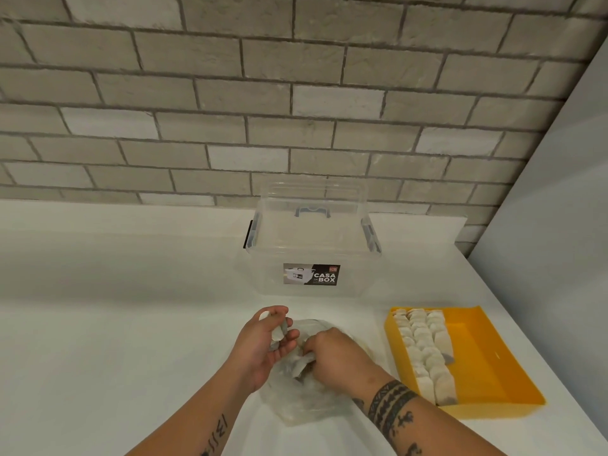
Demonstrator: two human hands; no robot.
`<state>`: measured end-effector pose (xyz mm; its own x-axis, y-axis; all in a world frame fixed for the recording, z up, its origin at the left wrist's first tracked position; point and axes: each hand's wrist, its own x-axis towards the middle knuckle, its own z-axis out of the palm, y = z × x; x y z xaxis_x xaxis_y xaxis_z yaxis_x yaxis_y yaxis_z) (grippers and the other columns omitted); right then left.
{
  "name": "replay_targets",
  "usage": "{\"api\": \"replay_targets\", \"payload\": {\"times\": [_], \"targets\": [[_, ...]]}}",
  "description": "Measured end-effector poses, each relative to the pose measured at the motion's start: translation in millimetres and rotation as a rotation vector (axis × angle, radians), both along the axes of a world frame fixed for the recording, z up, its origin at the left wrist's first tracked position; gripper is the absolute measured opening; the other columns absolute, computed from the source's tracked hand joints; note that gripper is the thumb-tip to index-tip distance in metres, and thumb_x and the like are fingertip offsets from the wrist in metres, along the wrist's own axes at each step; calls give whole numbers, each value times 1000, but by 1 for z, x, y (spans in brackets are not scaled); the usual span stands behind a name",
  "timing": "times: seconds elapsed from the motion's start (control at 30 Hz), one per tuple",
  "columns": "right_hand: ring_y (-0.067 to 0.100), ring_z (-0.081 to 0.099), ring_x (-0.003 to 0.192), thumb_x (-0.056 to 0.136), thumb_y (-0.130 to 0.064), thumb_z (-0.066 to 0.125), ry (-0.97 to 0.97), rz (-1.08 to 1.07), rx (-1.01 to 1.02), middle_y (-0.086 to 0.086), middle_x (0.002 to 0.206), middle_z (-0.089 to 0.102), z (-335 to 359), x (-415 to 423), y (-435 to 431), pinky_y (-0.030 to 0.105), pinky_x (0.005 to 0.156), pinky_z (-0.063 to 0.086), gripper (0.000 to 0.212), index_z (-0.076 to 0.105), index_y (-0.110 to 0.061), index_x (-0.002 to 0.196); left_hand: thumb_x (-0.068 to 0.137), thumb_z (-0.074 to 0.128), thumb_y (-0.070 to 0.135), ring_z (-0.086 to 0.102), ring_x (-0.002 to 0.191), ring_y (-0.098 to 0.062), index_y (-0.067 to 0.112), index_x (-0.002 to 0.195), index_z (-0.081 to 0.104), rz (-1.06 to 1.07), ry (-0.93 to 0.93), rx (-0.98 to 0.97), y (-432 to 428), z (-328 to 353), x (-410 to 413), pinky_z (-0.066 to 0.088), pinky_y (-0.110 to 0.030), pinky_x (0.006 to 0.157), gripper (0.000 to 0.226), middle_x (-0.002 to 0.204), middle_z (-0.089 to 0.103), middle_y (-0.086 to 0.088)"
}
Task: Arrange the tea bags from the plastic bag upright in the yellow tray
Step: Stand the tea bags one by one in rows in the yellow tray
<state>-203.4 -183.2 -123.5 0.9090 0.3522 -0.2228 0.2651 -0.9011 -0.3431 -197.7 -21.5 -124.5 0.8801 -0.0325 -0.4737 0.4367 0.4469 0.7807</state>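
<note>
A clear plastic bag [297,403] lies on the white counter in front of me. My left hand [263,343] holds several tea bags [278,334] in its curled fingers at the bag's far left edge. My right hand [335,357] reaches into the bag's mouth and pinches a white tea bag [304,362]. To the right sits the yellow tray [493,363], tilted slightly clockwise. Rows of white tea bags [424,350] stand upright along its left side; its right half is bare.
A clear lidded storage box [312,245] with a black "CASA BOX" label stands behind the bag, against a grey brick wall. A white panel [559,225] borders the counter on the right, just behind the tray.
</note>
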Motion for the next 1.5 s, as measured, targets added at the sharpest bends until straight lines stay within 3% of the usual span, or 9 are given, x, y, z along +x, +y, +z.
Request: {"api": "replay_targets", "payload": {"times": [0.2, 0.37, 0.5, 0.57, 0.7, 0.83, 1.23, 1.4, 1.5], "targets": [[19, 63, 76, 84, -23, 69, 159, -121, 216, 1, 81, 69, 48, 14, -25, 26, 65, 51, 9, 67, -19, 76, 100, 59, 12, 69, 78, -25, 10, 109, 67, -20, -21, -21, 3, 10, 8, 59, -34, 72, 13, 100, 66, -12], [13, 58, 62, 93, -13, 66, 490, -210, 646, 2, 77, 69, 85, 16, -40, 22, 54, 48, 5, 68, -12, 89, 92, 67, 35, 67, 101, -31, 9, 116, 70, -179, -24, -104, -3, 18, 10, 57, -41, 89, 36, 114, 69, -19], [13, 54, 58, 92, -12, 68, 610, -289, 713, 5, 76, 67, 92, 20, -42, 20, 50, 42, 8, 69, -7, 97, 91, 56, 59, 71, 87, -33, 17, 115, 75, -329, 7, -260, -17, 30, 4, 60, -37, 70, 51, 110, 72, -20], [13, 53, 55, 89, -13, 69, 608, -330, 653, 5, 73, 67, 87, 20, -42, 21, 49, 40, 12, 69, -5, 98, 86, 57, 59, 72, 80, -31, 20, 116, 75, -386, 3, -260, -24, 35, 1, 60, -34, 63, 52, 109, 73, -17], [11, 54, 53, 82, -15, 75, 564, -378, 593, 2, 69, 67, 80, 17, -46, 21, 47, 40, 19, 72, -6, 99, 84, 74, 28, 70, 75, -22, 19, 120, 69, -494, -80, -55, -36, 35, 1, 58, -28, 58, 38, 102, 72, -13], [10, 57, 55, 83, -16, 79, 491, -385, 639, 3, 72, 65, 75, 12, -55, 20, 50, 46, 23, 70, -8, 102, 95, 66, 12, 71, 76, -23, 12, 119, 67, -399, -55, -33, -48, 27, 5, 59, -28, 57, 24, 98, 73, -15], [10, 60, 59, 97, -24, 62, 182, -414, 792, -4, 77, 69, 73, 23, -74, 24, 53, 49, 8, 69, -22, 99, 105, 54, 27, 74, 90, -26, 23, 125, 65, -159, -69, -132, -72, 37, 15, 58, -26, 55, 24, 104, 76, -8], [10, 57, 58, 98, -27, 58, 222, -385, 804, -3, 76, 68, 77, 28, -97, 24, 53, 46, 11, 66, -23, 92, 92, 61, 50, 72, 82, -19, 18, 125, 66, -176, -63, -198, -97, 44, 20, 57, -21, 52, 47, 95, 73, -11], [10, 55, 57, 98, -29, 59, 246, -345, 765, -4, 75, 66, 82, 31, -119, 24, 53, 45, 13, 66, -18, 102, 82, 75, 28, 72, 86, -21, 15, 125, 64, -209, -100, -192, -115, 46, 21, 58, -21, 53, 47, 97, 72, -12]]}}
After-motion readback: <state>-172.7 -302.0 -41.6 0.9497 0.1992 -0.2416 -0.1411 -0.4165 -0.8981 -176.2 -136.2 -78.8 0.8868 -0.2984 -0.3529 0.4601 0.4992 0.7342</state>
